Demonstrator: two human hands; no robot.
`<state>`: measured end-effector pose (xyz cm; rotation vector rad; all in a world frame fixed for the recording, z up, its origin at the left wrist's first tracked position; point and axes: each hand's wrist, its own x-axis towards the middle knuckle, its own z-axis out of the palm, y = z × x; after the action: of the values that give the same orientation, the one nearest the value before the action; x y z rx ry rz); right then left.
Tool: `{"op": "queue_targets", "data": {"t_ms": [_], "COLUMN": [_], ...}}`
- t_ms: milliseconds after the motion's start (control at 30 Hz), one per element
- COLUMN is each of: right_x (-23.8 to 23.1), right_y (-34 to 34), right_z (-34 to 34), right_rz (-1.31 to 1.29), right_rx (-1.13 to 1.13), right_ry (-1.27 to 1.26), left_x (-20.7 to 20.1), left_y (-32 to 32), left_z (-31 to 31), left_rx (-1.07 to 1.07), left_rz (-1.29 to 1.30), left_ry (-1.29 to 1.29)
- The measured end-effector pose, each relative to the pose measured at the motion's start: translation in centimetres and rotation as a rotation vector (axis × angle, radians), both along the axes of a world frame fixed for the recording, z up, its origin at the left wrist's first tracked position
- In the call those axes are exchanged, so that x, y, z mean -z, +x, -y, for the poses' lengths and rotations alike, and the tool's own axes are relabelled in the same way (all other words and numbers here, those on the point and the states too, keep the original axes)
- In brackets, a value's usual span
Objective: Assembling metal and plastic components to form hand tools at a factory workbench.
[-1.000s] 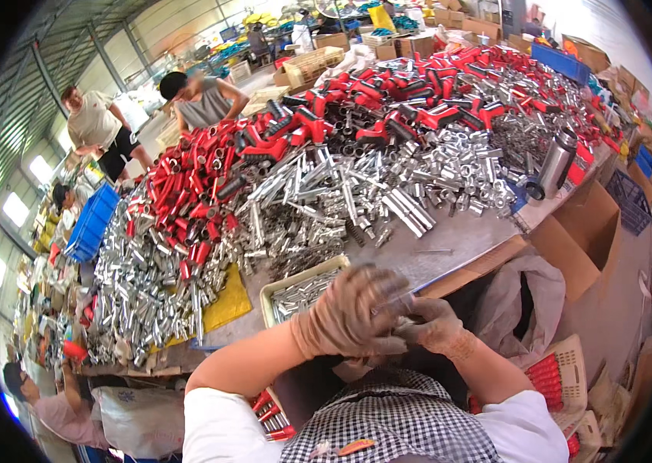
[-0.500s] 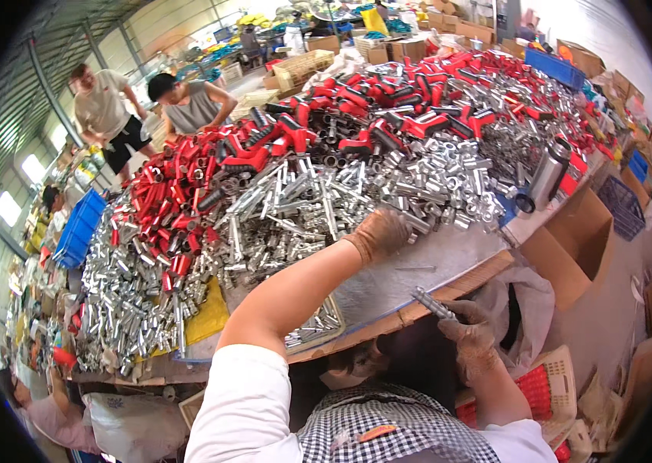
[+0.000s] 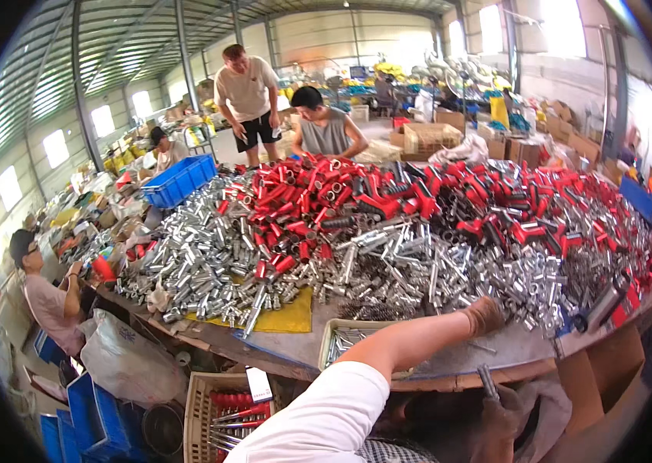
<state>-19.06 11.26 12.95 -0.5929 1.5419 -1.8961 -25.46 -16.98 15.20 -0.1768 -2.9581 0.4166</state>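
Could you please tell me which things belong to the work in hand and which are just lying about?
Seemingly in use: metal piece, held in the right hand; silver parts, by the left hand.
Apparently lying about: blue bin; yellow sheet.

Head-worn fisheye, tilted down and forward, table close

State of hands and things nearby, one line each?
Left hand: gloved, at silver pile, finger closure unclear
Right hand: gloved, closed on metal part
Metal part: held, tilted, one end exposed
Tray: open, holding metal pieces
Crate: open, holding red-handled tools
Yellow sheet: partly covered
Blue bin: open
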Motion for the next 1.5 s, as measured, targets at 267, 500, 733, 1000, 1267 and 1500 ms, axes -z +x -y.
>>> {"op": "queue_targets", "data": {"t_ms": [267,500,733,1000,1267,1500], "right_x": [-3.2,-3.5,-2.6,-5.2,-4.0,-4.8], "right_y": [2.4,4.6,7.5,10.0,11.6,13.0], "right_z": [0.5,3.1,6.4,7.8,7.9,9.1], "right_rz": [-0.073,-0.118,-0.135,-0.472,-0.486,-0.564], "right_rx": [0.057,-0.053,-0.219,-0.455,-0.569,-0.659], "right_ry": [0.019,0.084,-0.006,0.279,0.257,0.381], "left_x": [-9.5,-9.0,-6.1,-2.3,-3.2,-3.3], "left_y": [14.0,26.2,31.4,36.3,41.6,42.8], "left_z": [-0.1,-0.7,-2.5,-3.2,-1.2,-2.0], "left_rx": [0.059,-0.336,-0.445,-0.352,-0.315,-0.300], "left_rz": [-0.723,-0.497,-0.609,-0.414,0.172,0.128], "left_ry": [1.023,1.876,1.910,2.150,2.142,2.170]}}
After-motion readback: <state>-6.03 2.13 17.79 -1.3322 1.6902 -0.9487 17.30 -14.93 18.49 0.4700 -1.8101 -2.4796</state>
